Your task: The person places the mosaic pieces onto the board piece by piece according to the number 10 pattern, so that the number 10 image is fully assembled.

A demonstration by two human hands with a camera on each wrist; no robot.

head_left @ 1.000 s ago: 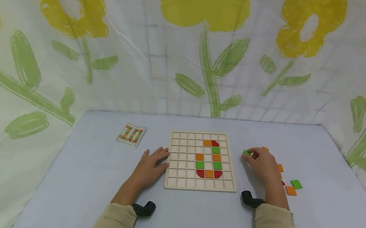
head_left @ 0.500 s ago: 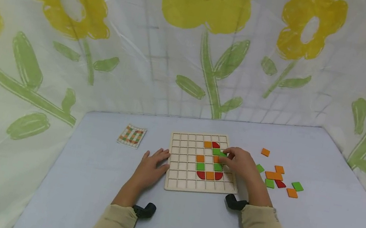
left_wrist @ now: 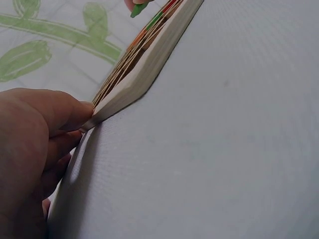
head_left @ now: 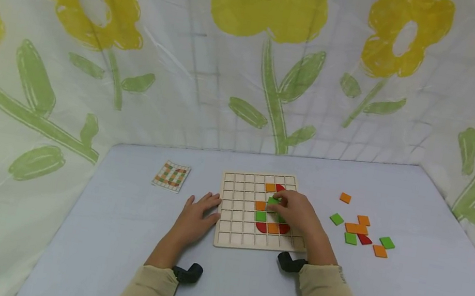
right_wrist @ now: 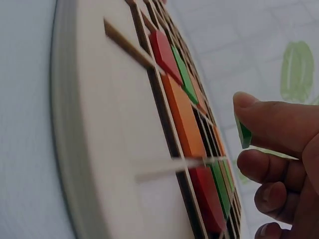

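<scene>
A wooden grid board [head_left: 233, 215] lies on the table, with orange, green and red tiles set in its right half. My right hand [head_left: 297, 213] is over the board and pinches a green square tile [right_wrist: 243, 133] between thumb and finger. In the right wrist view the tile is held tilted, just off the grid. It hides part of the tile pattern in the head view. My left hand [head_left: 194, 219] rests at the board's left edge; in the left wrist view its thumb [left_wrist: 75, 112] touches the edge near a corner.
Loose tiles lie right of the board: an orange square [head_left: 345, 198], a green square [head_left: 336, 219], a red rounded piece [head_left: 364, 239] and several others. A small pattern card [head_left: 171, 176] lies to the left. A flower-printed curtain [head_left: 153, 113] stands behind the table.
My right hand has carried the green tile leftward from the loose tiles to over the board's pattern. My left hand has stayed at the board's left edge.
</scene>
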